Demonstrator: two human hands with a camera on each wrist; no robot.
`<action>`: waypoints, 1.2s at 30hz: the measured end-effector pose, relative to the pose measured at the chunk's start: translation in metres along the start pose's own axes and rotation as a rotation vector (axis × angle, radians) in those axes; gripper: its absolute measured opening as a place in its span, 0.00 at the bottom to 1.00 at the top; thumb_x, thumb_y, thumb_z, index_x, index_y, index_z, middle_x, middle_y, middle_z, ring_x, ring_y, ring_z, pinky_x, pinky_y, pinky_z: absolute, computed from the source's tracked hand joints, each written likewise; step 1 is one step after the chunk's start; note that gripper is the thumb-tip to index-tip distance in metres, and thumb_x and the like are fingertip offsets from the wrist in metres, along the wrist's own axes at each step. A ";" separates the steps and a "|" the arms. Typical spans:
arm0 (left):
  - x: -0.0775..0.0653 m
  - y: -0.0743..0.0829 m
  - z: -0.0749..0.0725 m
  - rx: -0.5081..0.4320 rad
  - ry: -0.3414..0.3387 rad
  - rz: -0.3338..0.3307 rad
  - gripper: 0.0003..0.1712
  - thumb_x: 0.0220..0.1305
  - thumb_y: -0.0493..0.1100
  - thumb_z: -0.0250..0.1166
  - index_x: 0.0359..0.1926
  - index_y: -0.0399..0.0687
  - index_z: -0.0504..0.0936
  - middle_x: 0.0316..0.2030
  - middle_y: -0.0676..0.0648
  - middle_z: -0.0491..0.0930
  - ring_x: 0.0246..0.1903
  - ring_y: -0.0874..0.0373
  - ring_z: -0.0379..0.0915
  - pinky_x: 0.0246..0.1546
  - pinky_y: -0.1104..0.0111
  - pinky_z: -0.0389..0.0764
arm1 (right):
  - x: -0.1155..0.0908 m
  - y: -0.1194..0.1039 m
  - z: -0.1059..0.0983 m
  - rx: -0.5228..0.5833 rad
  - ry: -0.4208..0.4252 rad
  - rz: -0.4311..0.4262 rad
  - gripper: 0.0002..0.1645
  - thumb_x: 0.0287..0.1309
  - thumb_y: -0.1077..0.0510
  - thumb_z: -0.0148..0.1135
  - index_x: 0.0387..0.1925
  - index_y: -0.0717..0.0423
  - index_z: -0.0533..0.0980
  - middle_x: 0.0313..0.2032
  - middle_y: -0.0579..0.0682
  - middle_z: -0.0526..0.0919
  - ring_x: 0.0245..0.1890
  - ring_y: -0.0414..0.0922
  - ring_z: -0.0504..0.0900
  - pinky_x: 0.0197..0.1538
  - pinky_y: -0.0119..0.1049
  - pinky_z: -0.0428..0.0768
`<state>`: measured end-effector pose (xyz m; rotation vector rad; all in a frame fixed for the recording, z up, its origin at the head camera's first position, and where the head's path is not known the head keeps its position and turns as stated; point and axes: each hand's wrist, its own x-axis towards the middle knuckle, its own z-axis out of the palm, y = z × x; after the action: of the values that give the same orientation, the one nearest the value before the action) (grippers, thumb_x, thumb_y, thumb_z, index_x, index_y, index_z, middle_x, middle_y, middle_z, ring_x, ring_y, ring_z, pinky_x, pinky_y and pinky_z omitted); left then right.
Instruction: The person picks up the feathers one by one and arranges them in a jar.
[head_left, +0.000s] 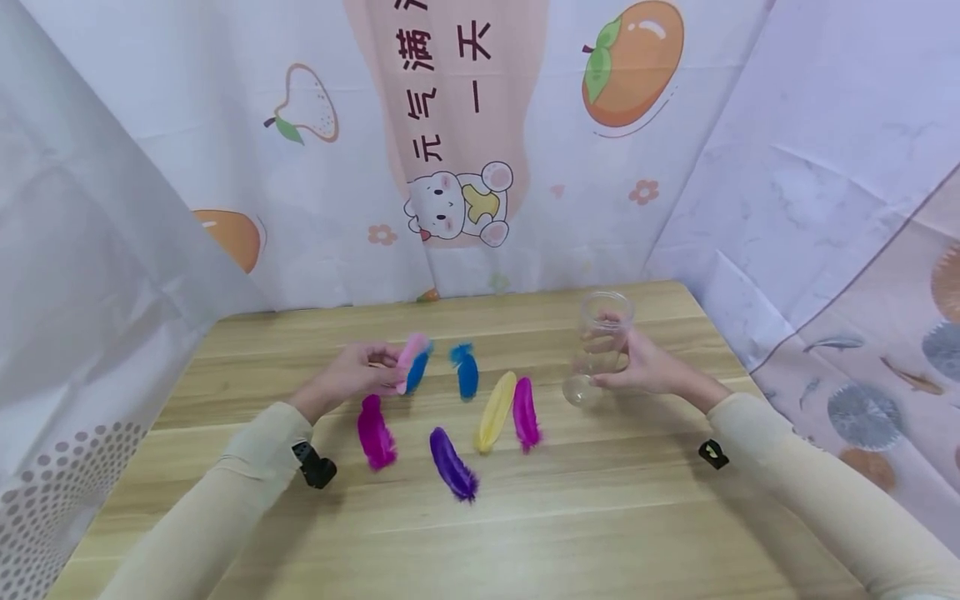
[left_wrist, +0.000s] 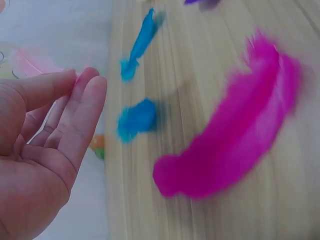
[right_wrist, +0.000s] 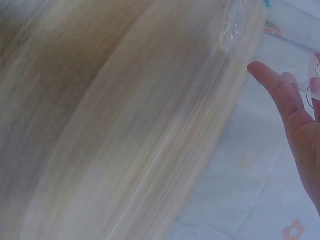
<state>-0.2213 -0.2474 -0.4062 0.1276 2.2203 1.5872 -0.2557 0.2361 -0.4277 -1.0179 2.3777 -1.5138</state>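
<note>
My left hand [head_left: 360,369] pinches a light pink feather [head_left: 411,360] between thumb and fingertips. In the left wrist view the feather [left_wrist: 32,65] sticks out past the fingertips. Just behind it on the table lies a blue feather [head_left: 418,372], and a second blue feather [head_left: 467,372] is to its right. A magenta feather [head_left: 375,433] lies below this hand. At the right, my right hand [head_left: 641,362] grips a clear, see-through jar [head_left: 606,310], with fingers and thumb around its side. Only part of the jar shows at the edge of the right wrist view.
Between the hands lie a yellow feather [head_left: 497,412], another magenta feather [head_left: 526,414] and, nearer to me, a purple feather [head_left: 453,464]. The wooden table [head_left: 525,542] ends at a printed curtain [head_left: 337,208] at the back; more cloth hangs on both sides.
</note>
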 end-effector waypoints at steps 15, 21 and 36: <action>0.013 0.015 0.027 -0.006 -0.061 0.057 0.17 0.70 0.37 0.66 0.56 0.35 0.76 0.49 0.36 0.75 0.43 0.45 0.84 0.50 0.50 0.83 | 0.001 -0.002 0.001 0.018 -0.022 0.020 0.61 0.46 0.71 0.78 0.71 0.69 0.45 0.62 0.70 0.72 0.56 0.68 0.79 0.55 0.67 0.77; 0.027 0.023 0.040 0.023 -0.090 0.086 0.18 0.73 0.43 0.65 0.57 0.36 0.78 0.47 0.37 0.77 0.44 0.46 0.83 0.51 0.46 0.82 | 0.001 -0.001 0.002 0.052 -0.028 0.018 0.60 0.46 0.74 0.76 0.70 0.68 0.44 0.62 0.72 0.71 0.58 0.71 0.76 0.52 0.66 0.78; 0.054 0.051 0.080 -0.058 -0.098 0.113 0.13 0.71 0.39 0.66 0.53 0.37 0.79 0.44 0.39 0.80 0.44 0.46 0.84 0.46 0.51 0.86 | -0.001 0.000 0.002 0.013 -0.031 0.000 0.59 0.46 0.73 0.77 0.71 0.62 0.47 0.61 0.76 0.69 0.58 0.70 0.77 0.52 0.65 0.79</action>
<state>-0.2488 -0.1420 -0.3958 0.3125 2.1241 1.6657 -0.2541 0.2349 -0.4290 -1.0308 2.3437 -1.5009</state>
